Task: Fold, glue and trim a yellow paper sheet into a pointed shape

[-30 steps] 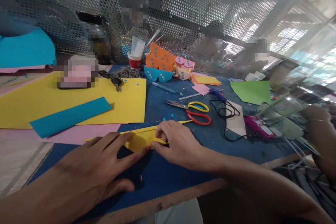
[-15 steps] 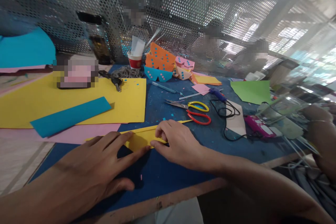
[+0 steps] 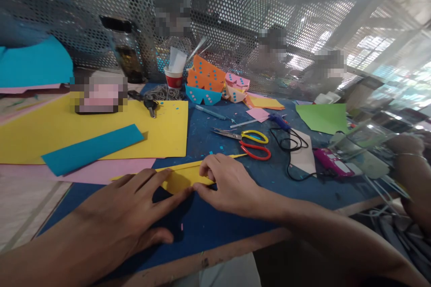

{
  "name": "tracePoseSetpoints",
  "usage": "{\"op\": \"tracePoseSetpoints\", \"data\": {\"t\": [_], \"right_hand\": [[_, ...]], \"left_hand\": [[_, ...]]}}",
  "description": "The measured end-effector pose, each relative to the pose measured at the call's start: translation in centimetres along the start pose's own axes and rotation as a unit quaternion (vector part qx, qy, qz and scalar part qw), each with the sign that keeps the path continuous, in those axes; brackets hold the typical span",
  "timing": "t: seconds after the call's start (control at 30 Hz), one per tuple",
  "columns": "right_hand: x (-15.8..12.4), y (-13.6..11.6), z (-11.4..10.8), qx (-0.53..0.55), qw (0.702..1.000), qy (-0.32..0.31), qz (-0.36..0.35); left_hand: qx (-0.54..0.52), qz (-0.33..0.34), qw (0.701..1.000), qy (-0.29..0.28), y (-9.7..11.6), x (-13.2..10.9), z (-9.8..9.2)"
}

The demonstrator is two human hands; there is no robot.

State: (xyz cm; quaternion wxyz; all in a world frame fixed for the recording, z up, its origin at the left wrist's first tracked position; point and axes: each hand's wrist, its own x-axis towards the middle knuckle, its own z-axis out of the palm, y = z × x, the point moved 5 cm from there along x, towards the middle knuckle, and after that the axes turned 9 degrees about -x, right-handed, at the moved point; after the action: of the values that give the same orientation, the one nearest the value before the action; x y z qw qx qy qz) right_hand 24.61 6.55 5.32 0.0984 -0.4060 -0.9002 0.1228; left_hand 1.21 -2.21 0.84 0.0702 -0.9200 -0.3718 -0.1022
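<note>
A folded yellow craft sheet (image 3: pixel 183 180) lies on the blue table mat, its long upper edge turned over in a narrow strip. My left hand (image 3: pixel 124 208) rests on its left part, palm down with fingers spread, the thumb apart on the mat. My right hand (image 3: pixel 229 184) is curled with thumb and fingertips closed at the sheet's right part. Both hands cover portions of the sheet. Just above its right tip are scissors (image 3: pixel 237 136) with one yellow and one red handle, blades slightly apart, touched by neither hand.
Behind lie a blue strip (image 3: pixel 92 150), a large yellow sheet (image 3: pixel 168 130), keys (image 3: pixel 150 106), a red-and-white cup (image 3: pixel 174 78) and colourful cut-out masks (image 3: pixel 204 94). To the right are a corded glue gun (image 3: pixel 279 121), a magenta box (image 3: pixel 333 162), a green sheet (image 3: pixel 323 116) and another person's arm (image 3: pixel 412 166).
</note>
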Motion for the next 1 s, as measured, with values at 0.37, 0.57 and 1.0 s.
{"op": "tracePoseSetpoints", "data": {"t": [0.37, 0.57, 1.0], "right_hand": [[-0.04, 0.07, 0.08, 0.003, 1.000, 0.001, -0.001], [-0.11, 0.14, 0.34, -0.006, 1.000, 0.014, -0.008], [-0.46, 0.68, 0.16, 0.004, 1.000, 0.016, -0.018]], "left_hand": [[-0.054, -0.014, 0.998, 0.015, -0.60, -0.28, 0.60], [-0.021, 0.003, 1.000, 0.016, -0.25, -0.20, 0.26], [-0.035, -0.002, 0.999, 0.015, -0.76, -0.52, 0.91]]}}
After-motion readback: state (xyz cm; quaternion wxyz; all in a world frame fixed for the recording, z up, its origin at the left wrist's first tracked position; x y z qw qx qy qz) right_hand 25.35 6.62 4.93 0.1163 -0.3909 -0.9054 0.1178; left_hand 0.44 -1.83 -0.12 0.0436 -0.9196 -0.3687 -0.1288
